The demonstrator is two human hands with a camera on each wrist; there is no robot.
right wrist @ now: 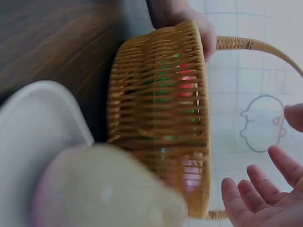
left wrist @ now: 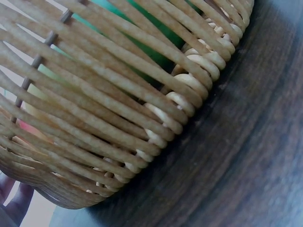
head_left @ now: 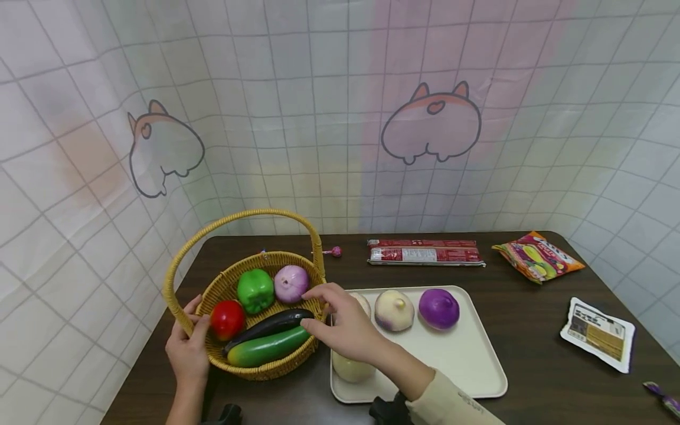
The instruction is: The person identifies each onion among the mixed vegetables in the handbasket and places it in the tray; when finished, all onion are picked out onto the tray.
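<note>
My left hand [head_left: 189,348] grips the left rim of the yellow wicker basket [head_left: 271,372], by the foot of its handle. Inside lie a tomato [head_left: 228,319], a green bell pepper [head_left: 256,291], a purple onion [head_left: 291,283], an eggplant [head_left: 273,324] and a green cucumber-like vegetable [head_left: 268,348]. Over the basket's right edge hovers my right hand [head_left: 345,324], its fingers spread and holding nothing, as the right wrist view shows too. Below it, on a white tray [head_left: 446,372], sit pale turnip-like vegetables [head_left: 394,310], partly hidden by the hand, and a dark purple one [head_left: 438,309].
Behind the tray lies a long red packet [head_left: 425,252], with a lollipop [head_left: 334,252] to its left. Farther right are a colourful snack bag [head_left: 539,257], a white and brown pouch [head_left: 598,334] and a purple-wrapped sweet [head_left: 661,396]. Patterned cloth hangs behind the table.
</note>
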